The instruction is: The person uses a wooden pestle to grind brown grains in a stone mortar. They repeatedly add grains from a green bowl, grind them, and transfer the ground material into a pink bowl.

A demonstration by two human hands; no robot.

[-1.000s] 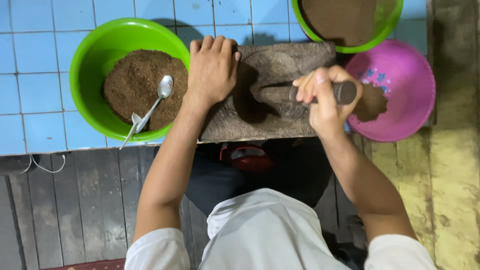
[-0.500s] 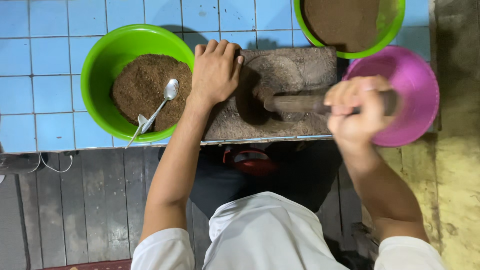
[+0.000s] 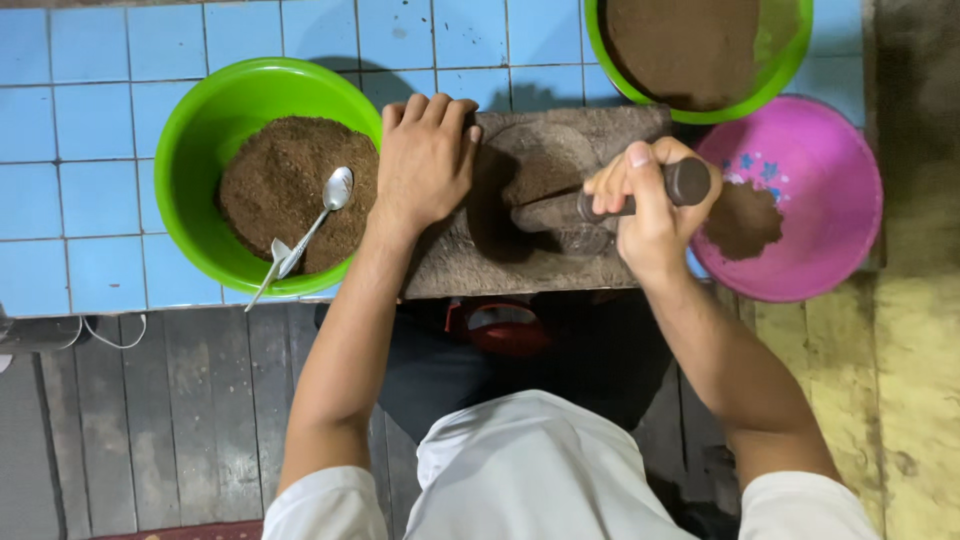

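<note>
My left hand (image 3: 425, 160) lies flat, fingers together, on the left end of a grey stone grinding slab (image 3: 520, 270). My right hand (image 3: 650, 205) grips a dark stone roller (image 3: 688, 182) that lies across the slab's right half, over a patch of brown ground material (image 3: 540, 175). A green bowl (image 3: 200, 150) left of the slab holds coarse brown powder with two metal spoons (image 3: 315, 220) stuck in it. To the right, a pink bowl (image 3: 820, 200) holds a small brown heap.
A second green bowl (image 3: 790, 60) with brown powder stands at the top right. The bowls and slab sit on a blue tiled ledge (image 3: 60, 150). Below it are dark wooden floorboards (image 3: 160, 420) and a white cord (image 3: 110, 335). Yellowish boards (image 3: 900, 400) lie at the right.
My right hand pushed the roller out toward the pink bowl, then drew it back left onto the slab. My left hand stayed flat on the slab.
</note>
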